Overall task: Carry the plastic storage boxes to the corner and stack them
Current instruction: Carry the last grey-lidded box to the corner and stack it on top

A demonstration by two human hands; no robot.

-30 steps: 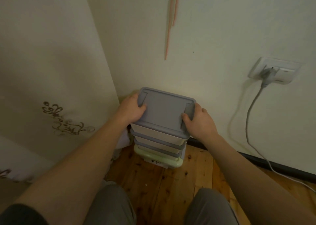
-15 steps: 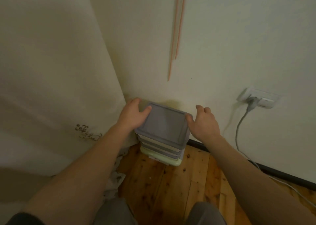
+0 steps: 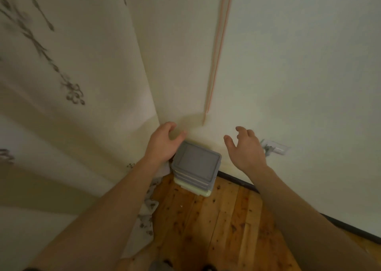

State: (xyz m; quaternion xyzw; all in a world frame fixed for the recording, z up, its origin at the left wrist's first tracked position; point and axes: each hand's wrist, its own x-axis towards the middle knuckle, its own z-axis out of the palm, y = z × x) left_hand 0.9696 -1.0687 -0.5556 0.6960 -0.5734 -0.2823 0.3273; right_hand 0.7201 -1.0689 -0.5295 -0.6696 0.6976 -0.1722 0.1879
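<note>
Hands first: my left hand (image 3: 162,142) and right hand (image 3: 246,149) hover loosely spread and empty, either side of the boxes (image 3: 195,166) and above them. The boxes sit stacked on the floor (image 3: 216,219) in the corner, between curtain (image 3: 72,105) and wall (image 3: 288,75). I judge stacking done here; next I'd fetch any remaining box.

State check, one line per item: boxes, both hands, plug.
stack of storage boxes: stacked in the corner on the wooden floor, grey lid on top, nobody holding it
left hand: open, holding nothing
right hand: open, fingers spread, clear of the stack
wall socket: grey plug inserted
</note>
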